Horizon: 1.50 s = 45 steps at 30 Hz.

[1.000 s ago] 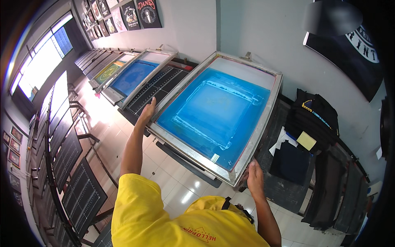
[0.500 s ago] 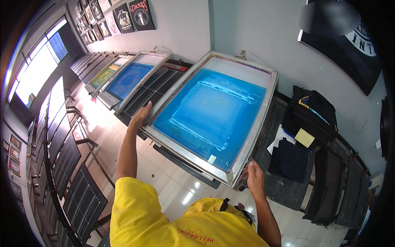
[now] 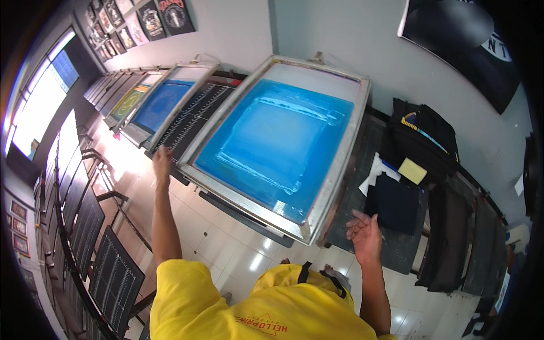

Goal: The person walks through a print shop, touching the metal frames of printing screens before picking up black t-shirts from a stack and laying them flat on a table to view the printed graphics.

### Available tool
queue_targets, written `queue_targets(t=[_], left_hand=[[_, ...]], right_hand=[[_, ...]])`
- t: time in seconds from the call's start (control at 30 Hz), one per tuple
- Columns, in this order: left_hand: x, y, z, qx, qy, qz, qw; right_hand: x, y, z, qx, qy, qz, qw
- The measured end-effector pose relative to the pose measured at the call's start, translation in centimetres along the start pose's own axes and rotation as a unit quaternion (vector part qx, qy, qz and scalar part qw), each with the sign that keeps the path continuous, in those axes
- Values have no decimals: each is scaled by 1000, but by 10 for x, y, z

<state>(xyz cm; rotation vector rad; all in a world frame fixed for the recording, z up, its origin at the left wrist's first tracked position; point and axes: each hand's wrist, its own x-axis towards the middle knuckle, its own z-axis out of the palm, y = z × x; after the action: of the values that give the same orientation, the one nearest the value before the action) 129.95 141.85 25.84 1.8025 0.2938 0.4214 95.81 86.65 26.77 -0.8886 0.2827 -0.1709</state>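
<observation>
So my left hand (image 3: 162,157) is up by the near left corner of the big screen-printing frame (image 3: 334,170); can't tell if its grip is actually clamped on the edge or just resting there. My right hand (image 3: 364,232) is off the frame, grip released, fingers spread, just beside the near right corner. The frame with blue mesh lies tilted over the dark table (image 3: 351,198). A folded navy shirt (image 3: 394,204) sits right of it.
</observation>
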Motion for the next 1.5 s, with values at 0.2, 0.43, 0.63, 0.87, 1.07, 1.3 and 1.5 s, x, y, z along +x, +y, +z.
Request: queue_targets(t=[0.2, 0.43, 0.63, 0.87, 1.07, 1.3, 1.5], left_hand=[[-111, -50, -51, -89, 174, 14, 981], [-289, -102, -70, -95, 261, -89, 956], [-459, -120, -36, -101, 303, -145, 936], [-651, -107, 31, -93, 249, -273, 925], [-770, -88, 55, -108, 197, -393, 892], [-859, -115, 85, -72, 121, -501, 854], [-918, -161, 123, -99, 112, -523, 839]], right_hand=[[3, -1, -26, 36, -6, 50, 998], [8, 11, -53, -26, -72, 110, 991], [10, 6, -76, -89, -171, 152, 969], [8, 12, -124, -189, -291, 166, 923], [-3, 18, -138, -337, -422, 32, 841], [2, 36, -153, -622, -468, -281, 562], [2, 46, -164, -641, -470, -352, 493]])
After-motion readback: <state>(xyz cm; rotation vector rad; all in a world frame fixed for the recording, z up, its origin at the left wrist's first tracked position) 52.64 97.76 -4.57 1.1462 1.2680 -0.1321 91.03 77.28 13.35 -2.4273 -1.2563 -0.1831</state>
